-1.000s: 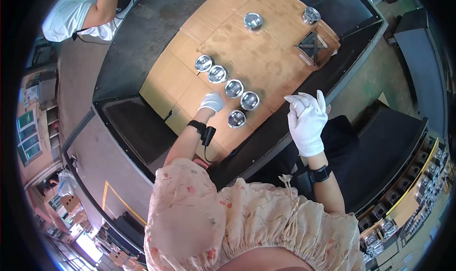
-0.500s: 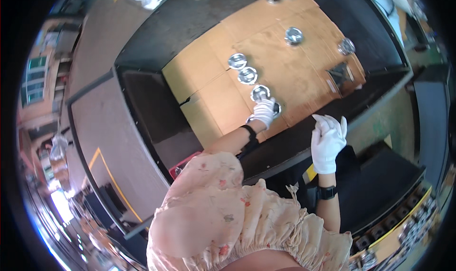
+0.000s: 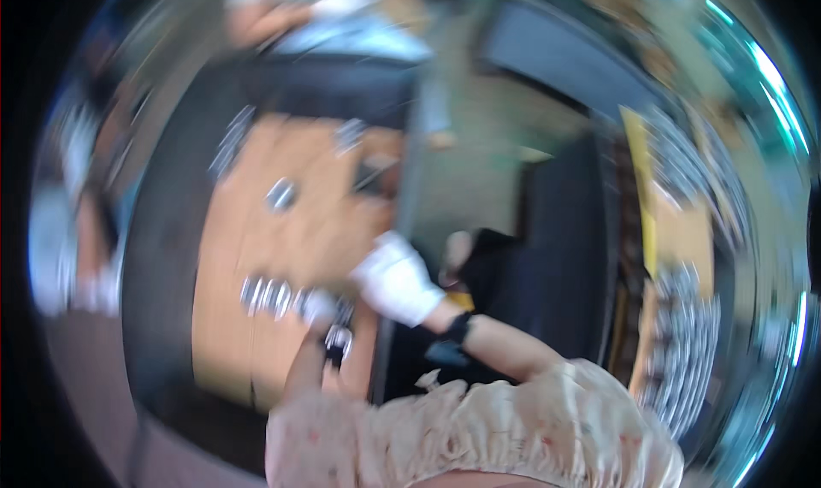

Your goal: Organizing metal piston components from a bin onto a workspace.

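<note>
Overlapping, in view, a row of silver piston-like parts (image 3: 275,298) on the cardboard-covered worktop (image 3: 316,218), the white-gloved left hand (image 3: 319,307) has parts at its 9 o'clock and a single silver part (image 3: 339,343) at its 5 o'clock; blur prevents telling how far its fingers are open or whether they grip anything. The white-gloved right hand (image 3: 396,278) lies toward 2 o'clock from the left, finger spread likewise undetermined, no held item discernible. Good handling, in this judgement, calls for gripping one part around its side and avoiding knocks against close neighbours.
</note>
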A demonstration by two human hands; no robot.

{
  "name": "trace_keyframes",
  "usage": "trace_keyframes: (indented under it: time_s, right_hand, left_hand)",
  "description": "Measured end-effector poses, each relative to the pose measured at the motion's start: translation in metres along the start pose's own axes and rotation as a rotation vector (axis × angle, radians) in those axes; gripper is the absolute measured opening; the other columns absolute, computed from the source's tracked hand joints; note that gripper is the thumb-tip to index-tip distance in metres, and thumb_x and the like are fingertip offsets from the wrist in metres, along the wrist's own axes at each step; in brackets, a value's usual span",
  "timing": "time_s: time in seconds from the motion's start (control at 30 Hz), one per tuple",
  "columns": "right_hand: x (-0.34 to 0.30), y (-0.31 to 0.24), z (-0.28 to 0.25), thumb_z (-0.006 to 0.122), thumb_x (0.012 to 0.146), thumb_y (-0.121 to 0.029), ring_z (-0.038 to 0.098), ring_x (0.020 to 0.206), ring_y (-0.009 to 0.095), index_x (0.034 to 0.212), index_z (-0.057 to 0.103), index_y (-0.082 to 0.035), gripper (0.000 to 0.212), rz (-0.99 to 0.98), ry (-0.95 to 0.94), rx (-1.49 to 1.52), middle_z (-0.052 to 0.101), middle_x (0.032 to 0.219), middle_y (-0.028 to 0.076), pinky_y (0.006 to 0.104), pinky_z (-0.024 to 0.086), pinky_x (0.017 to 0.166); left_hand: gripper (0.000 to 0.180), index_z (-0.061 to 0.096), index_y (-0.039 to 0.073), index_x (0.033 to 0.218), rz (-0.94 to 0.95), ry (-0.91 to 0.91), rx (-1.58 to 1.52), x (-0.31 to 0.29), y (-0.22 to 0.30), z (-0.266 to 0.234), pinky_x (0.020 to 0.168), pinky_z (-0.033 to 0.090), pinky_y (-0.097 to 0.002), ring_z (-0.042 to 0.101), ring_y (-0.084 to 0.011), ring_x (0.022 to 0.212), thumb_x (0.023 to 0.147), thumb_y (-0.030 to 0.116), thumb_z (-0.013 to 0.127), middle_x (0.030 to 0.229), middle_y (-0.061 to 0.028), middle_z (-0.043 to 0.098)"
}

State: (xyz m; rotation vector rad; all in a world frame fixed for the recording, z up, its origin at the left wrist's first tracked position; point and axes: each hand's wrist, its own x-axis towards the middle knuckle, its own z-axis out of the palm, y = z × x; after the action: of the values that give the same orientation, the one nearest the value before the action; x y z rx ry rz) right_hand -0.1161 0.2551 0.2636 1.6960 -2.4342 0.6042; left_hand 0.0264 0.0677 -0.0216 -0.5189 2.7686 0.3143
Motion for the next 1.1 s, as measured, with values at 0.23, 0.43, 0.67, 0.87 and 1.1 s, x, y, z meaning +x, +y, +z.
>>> trace_keyframes:
  time_s: [0.23,0.43,0.67,0.87,1.1]
  right_hand:
    - [-0.051,-0.029,-0.022,0.059,0.084,-0.015,0.064,0.095,0.027,0.095,0.071,-0.012,0.016,0.256,0.316,0.603,0.066,0.092,0.009,0.0425,0.050,0.090]
    - [-0.202,0.008,-0.062,0.062,0.087,-0.024,0.067,0.100,0.024,0.105,0.071,-0.013,0.023,0.896,0.445,0.827,0.072,0.104,0.008,0.0359,0.051,0.089]
    - [-0.317,0.046,-0.005,0.060,0.095,-0.023,0.066,0.093,0.016,0.114,0.067,-0.009,0.025,1.015,0.643,1.625,0.070,0.105,0.006,0.0303,0.051,0.082]
    - [-0.380,0.056,0.009,0.052,0.099,-0.029,0.063,0.107,0.019,0.127,0.057,-0.006,0.036,1.138,0.709,1.792,0.066,0.115,0.009,0.0333,0.048,0.093]
    - [-0.378,0.059,0.014,0.051,0.101,-0.026,0.062,0.111,0.020,0.129,0.055,-0.006,0.035,0.975,0.691,1.922,0.065,0.120,0.011,0.0339,0.046,0.100]
  left_hand:
    - [0.018,0.075,0.008,0.084,0.516,-0.114,0.597,-0.034,-0.050,-0.124,0.069,0.054,-0.0340,0.070,-0.0213,0.078,0.072,0.019,0.067,0.083,-0.0092,0.073]
    - [0.036,0.075,0.003,0.094,0.229,0.254,-0.587,-0.079,0.071,-0.314,0.076,0.053,-0.0335,0.069,-0.0276,0.080,0.063,-0.006,0.060,0.090,-0.0190,0.070]
    - [0.043,0.074,0.006,0.099,0.821,0.363,-0.148,-0.154,0.293,-0.471,0.090,0.048,-0.0358,0.063,-0.0333,0.100,0.061,-0.007,0.058,0.105,-0.0188,0.065]
    - [0.041,0.071,0.008,0.106,1.311,0.142,0.103,-0.136,0.518,-0.505,0.106,0.038,-0.0398,0.057,-0.0337,0.115,0.066,0.000,0.063,0.114,-0.0167,0.064]
    - [0.031,0.073,0.009,0.096,1.667,0.100,0.310,-0.065,0.729,-0.452,0.085,0.049,-0.0385,0.060,-0.0353,0.096,0.070,-0.002,0.060,0.094,-0.0163,0.061]
